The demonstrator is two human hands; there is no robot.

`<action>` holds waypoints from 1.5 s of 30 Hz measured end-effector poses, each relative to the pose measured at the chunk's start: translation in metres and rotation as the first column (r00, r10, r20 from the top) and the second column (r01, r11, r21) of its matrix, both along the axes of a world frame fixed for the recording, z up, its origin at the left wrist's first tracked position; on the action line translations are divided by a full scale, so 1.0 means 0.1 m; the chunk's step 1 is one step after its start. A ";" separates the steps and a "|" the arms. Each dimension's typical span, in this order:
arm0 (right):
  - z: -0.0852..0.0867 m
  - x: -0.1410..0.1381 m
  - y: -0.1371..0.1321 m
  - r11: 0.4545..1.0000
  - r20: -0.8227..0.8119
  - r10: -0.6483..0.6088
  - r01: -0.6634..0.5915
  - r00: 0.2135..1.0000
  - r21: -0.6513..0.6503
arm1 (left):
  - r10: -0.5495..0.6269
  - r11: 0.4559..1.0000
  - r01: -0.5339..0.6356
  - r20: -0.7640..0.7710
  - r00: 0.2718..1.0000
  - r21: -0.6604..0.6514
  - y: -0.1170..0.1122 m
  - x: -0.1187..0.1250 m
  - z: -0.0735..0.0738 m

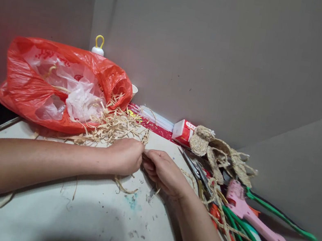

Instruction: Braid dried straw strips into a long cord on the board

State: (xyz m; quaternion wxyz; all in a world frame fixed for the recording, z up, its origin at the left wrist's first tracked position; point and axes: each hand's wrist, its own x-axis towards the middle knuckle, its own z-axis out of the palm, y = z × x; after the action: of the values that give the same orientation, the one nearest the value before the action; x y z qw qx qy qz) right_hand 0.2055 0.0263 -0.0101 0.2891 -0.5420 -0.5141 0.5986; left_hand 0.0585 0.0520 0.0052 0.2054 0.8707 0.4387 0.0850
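Note:
My left hand (126,156) and my right hand (164,172) meet fingertip to fingertip at the middle of the white table (85,215), both closed on thin straw strands (127,187) that hang below them. A loose heap of raffia straw (113,126) lies just behind my left hand, spilling from a red plastic bag (30,85). What my fingers pinch between them is mostly hidden by the knuckles.
Scissors (194,168) lie right of my right hand. Woven straw pieces (220,154), a pink tool (250,215) and green and red handles (248,240) crowd the right edge. A red-white box (183,132) and a white bottle with a yellow loop (98,45) stand by the wall.

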 end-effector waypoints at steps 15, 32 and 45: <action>-0.03 -0.02 0.00 0.987 0.067 -0.026 0.015 0.997 0.162 | 0.090 0.841 0.062 0.253 0.963 -0.537 -0.01 -0.01 0.11; 0.09 0.05 -0.01 0.982 0.040 -0.151 0.145 0.988 0.120 | 0.215 0.905 -0.015 0.428 0.878 -0.424 0.25 -0.13 0.16; 0.06 0.12 0.01 0.999 -0.128 -0.044 0.041 0.991 -0.030 | 0.260 0.833 0.058 0.481 0.837 -0.550 0.21 0.01 -0.07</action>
State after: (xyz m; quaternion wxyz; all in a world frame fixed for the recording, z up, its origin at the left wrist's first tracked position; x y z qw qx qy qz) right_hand 0.2174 0.0274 -0.0038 0.3270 -0.5168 -0.4747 0.6330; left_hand 0.0596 0.0734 -0.0016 0.5530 0.6910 0.4164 0.2082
